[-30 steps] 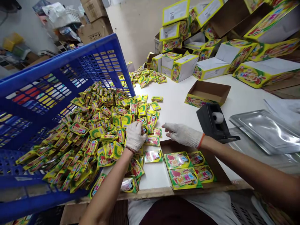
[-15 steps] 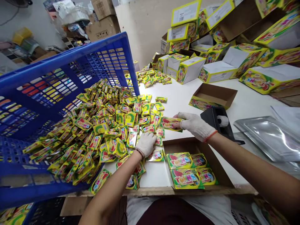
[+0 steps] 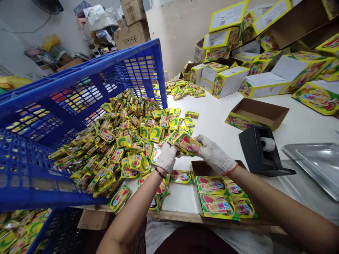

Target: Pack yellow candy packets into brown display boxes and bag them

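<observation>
My right hand [image 3: 215,154], in a white knit glove, is closed round a small green-and-yellow candy packet [image 3: 186,142] with a watermelon picture. My left hand [image 3: 166,157], gloved the same way, is closed on another candy packet [image 3: 172,136], whose end touches or overlaps the first; fingers partly hide it. Below my right forearm stands an open display box [image 3: 199,167] with brown inner walls. Several "TWINS" packets [image 3: 218,206] lie flat inside it. Loose packets [image 3: 180,177] lie on the white table between the box and my left arm.
A tipped blue crate [image 3: 111,67] spills a large heap of packets [image 3: 132,120] onto the table at left. A black tape dispenser [image 3: 255,151], an open carton [image 3: 258,114] and clear plastic trays [image 3: 315,162] lie at right. Stacked display boxes [image 3: 233,81] fill the back right.
My left hand has risen from the loose packets with one in its grip and met my right hand. The right hand has come lower, its packet now tilted. The camera view has shifted left.
</observation>
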Demonstrator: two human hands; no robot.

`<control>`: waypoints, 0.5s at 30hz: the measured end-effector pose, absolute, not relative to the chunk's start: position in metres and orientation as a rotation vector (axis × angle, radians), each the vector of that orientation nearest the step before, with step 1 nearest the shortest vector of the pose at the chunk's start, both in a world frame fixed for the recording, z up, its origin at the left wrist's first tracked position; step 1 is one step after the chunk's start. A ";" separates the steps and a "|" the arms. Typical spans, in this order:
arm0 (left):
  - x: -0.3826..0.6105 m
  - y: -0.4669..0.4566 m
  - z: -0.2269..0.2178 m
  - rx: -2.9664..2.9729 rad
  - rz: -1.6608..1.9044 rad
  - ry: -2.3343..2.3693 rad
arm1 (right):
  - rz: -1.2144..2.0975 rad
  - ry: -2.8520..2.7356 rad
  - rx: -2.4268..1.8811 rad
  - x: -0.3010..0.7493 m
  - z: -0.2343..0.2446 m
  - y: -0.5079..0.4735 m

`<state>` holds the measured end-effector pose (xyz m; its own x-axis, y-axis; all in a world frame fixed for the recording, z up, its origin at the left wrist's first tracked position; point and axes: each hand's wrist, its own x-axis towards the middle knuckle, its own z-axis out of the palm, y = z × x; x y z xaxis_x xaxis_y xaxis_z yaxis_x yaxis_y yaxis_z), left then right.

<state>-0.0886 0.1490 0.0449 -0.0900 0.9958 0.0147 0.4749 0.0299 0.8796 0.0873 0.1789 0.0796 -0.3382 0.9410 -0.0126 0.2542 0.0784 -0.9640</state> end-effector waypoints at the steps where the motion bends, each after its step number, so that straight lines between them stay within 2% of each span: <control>1: -0.089 0.148 0.048 1.509 0.974 1.619 | 1.240 -1.715 -1.208 0.084 0.079 0.181; 5: -0.105 0.141 0.057 1.526 0.831 1.660 | 1.286 -1.776 -1.158 0.078 0.077 0.189; 12: -0.120 0.122 0.036 1.590 0.453 2.072 | 2.026 -1.284 -0.868 0.081 0.079 0.180; 15: -0.112 0.123 0.023 1.602 0.451 2.097 | 2.134 -1.175 -0.770 0.084 0.081 0.175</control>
